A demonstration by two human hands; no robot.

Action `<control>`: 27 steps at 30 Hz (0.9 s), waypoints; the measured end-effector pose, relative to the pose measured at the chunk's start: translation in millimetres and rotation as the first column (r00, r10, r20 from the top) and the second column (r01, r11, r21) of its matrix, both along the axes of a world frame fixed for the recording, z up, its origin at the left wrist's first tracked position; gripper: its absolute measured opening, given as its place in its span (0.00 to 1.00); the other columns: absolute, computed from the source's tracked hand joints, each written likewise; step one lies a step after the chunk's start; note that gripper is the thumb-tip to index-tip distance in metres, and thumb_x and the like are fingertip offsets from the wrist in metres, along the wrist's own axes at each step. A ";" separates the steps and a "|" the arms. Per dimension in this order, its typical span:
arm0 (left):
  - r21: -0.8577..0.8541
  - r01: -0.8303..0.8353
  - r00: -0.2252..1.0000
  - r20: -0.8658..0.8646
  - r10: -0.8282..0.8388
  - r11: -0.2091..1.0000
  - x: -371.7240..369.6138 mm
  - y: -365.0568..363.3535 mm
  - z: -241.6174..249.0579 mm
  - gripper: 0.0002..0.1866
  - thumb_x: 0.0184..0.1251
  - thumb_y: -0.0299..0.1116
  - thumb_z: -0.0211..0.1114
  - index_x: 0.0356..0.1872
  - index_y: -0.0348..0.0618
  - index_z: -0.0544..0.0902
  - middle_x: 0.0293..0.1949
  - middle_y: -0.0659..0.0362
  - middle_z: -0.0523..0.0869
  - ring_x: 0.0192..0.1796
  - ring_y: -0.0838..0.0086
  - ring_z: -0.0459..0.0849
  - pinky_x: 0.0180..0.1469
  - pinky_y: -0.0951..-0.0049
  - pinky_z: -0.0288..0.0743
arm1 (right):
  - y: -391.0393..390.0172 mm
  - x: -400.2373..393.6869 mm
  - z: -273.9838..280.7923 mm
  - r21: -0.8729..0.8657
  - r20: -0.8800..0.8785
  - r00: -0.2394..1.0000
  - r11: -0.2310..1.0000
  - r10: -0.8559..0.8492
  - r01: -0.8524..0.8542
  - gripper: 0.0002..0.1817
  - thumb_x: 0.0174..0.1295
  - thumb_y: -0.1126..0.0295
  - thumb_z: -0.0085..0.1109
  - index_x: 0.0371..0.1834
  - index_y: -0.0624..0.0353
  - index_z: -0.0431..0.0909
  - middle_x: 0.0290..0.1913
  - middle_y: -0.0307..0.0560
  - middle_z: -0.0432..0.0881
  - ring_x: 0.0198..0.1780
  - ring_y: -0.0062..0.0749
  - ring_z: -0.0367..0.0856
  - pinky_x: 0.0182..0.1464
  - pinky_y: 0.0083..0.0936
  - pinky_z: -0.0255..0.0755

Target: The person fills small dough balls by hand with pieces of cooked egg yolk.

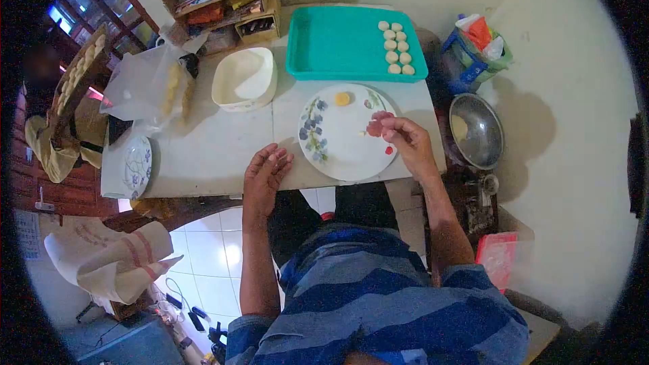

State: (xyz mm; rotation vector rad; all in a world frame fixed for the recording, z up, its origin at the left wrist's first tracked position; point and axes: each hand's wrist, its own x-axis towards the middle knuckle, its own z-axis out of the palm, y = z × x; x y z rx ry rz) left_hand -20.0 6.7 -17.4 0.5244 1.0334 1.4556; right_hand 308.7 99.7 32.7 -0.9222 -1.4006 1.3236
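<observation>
My right hand (pixel 407 140) hovers over the right side of a flowered white plate (pixel 338 152) and pinches a small red piece of dough (pixel 374 129). Another red bit (pixel 389 151) lies on the plate by my palm. A yellow dough piece (pixel 343 99) sits near the plate's far rim. My left hand (pixel 265 174) rests flat on the white table (pixel 216 142), just left of the plate, holding nothing.
A teal tray (pixel 338 44) at the back holds several pale dough balls (pixel 396 47). A white rectangular bowl (pixel 245 79), a plastic bag (pixel 152 84) and a second flowered plate (pixel 136 165) lie to the left. A metal bowl (pixel 476 130) stands right of the table.
</observation>
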 end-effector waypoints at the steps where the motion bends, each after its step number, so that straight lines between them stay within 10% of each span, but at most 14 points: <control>1: -0.028 0.000 0.999 -0.039 -0.001 1.000 2.1 -0.6 6.1 0.18 0.81 0.30 0.58 0.66 0.34 0.74 0.58 0.48 0.82 0.59 0.59 0.86 0.65 0.63 0.82 | -0.1 4.0 -2.7 -0.016 0.096 0.995 1.000 -0.024 0.026 0.12 0.70 0.76 0.62 0.54 0.66 0.82 0.56 0.48 0.85 0.48 0.32 0.87 0.51 0.27 0.83; 6: -0.034 0.015 0.974 -0.224 -0.023 0.999 0.3 0.8 1.7 0.18 0.81 0.30 0.59 0.66 0.33 0.74 0.58 0.47 0.82 0.59 0.59 0.86 0.65 0.62 0.82 | 3.1 8.2 -19.2 0.183 0.320 0.936 0.979 -0.145 0.089 0.12 0.72 0.78 0.60 0.56 0.65 0.82 0.47 0.43 0.85 0.46 0.25 0.84 0.53 0.23 0.78; 9: 0.016 -0.014 1.000 0.008 0.014 1.000 -2.2 1.3 -10.4 0.20 0.81 0.32 0.60 0.67 0.32 0.72 0.58 0.46 0.81 0.59 0.58 0.85 0.66 0.61 0.81 | 6.4 6.1 -23.4 0.455 0.392 0.847 0.876 -0.359 0.161 0.12 0.72 0.77 0.59 0.56 0.64 0.81 0.45 0.40 0.83 0.45 0.23 0.82 0.50 0.22 0.77; 11: -0.009 0.097 0.904 -0.418 -0.092 0.995 -4.5 3.0 -14.0 0.23 0.80 0.33 0.61 0.68 0.30 0.70 0.59 0.45 0.80 0.60 0.57 0.85 0.67 0.60 0.81 | 22.2 18.0 -68.3 0.343 0.167 0.805 0.799 -0.570 0.494 0.13 0.72 0.74 0.60 0.57 0.62 0.81 0.51 0.44 0.84 0.48 0.27 0.83 0.51 0.24 0.78; 12: -0.008 0.016 1.000 -0.007 -0.016 1.000 -0.2 0.5 -9.4 0.24 0.80 0.33 0.61 0.69 0.30 0.69 0.60 0.44 0.79 0.60 0.57 0.85 0.67 0.60 0.80 | 25.7 23.6 -67.9 0.350 0.153 0.812 0.799 -0.563 0.489 0.13 0.72 0.74 0.60 0.57 0.62 0.81 0.51 0.44 0.84 0.48 0.27 0.83 0.51 0.24 0.78; 14: 0.008 0.010 1.000 0.023 -0.010 1.000 1.8 -2.6 0.1 0.24 0.80 0.33 0.61 0.69 0.30 0.69 0.61 0.44 0.79 0.60 0.57 0.85 0.67 0.60 0.80 | 27.4 31.5 -67.3 0.026 -0.002 0.794 0.793 -0.608 0.608 0.14 0.72 0.74 0.60 0.59 0.62 0.80 0.50 0.44 0.83 0.47 0.27 0.82 0.52 0.25 0.78; 17: 0.096 0.063 0.964 -0.264 -0.036 0.993 2.1 -1.3 1.1 0.23 0.80 0.32 0.61 0.69 0.30 0.70 0.61 0.43 0.79 0.60 0.57 0.85 0.66 0.60 0.81 | 25.4 25.7 -63.7 0.102 0.033 0.824 0.823 -0.565 0.559 0.16 0.72 0.72 0.61 0.61 0.61 0.79 0.46 0.38 0.80 0.45 0.23 0.78 0.47 0.19 0.73; 19: -0.028 0.030 0.996 0.090 -0.027 0.999 1.4 -1.9 4.4 0.22 0.79 0.31 0.62 0.68 0.31 0.71 0.60 0.45 0.80 0.60 0.58 0.85 0.66 0.61 0.81 | 25.5 25.5 -65.7 0.261 0.175 0.798 0.808 -0.577 0.528 0.16 0.73 0.72 0.61 0.61 0.61 0.79 0.48 0.39 0.80 0.47 0.22 0.77 0.48 0.20 0.73; 23: -0.005 0.066 0.995 0.075 -0.065 0.998 -0.5 -3.7 -0.6 0.24 0.80 0.37 0.62 0.67 0.31 0.71 0.61 0.44 0.80 0.61 0.57 0.84 0.68 0.59 0.79 | 34.2 33.6 -81.9 0.267 0.249 0.759 0.795 -0.602 0.544 0.16 0.69 0.76 0.59 0.59 0.65 0.80 0.56 0.49 0.83 0.57 0.37 0.80 0.64 0.32 0.73; 27: -0.031 0.063 0.993 0.104 -0.060 0.998 -3.1 -1.3 2.7 0.19 0.79 0.31 0.62 0.66 0.35 0.74 0.57 0.49 0.83 0.59 0.61 0.86 0.65 0.62 0.81 | 36.8 37.2 -91.6 0.294 0.244 0.773 0.804 -0.586 0.517 0.17 0.71 0.79 0.57 0.62 0.63 0.78 0.46 0.39 0.79 0.47 0.23 0.76 0.52 0.22 0.73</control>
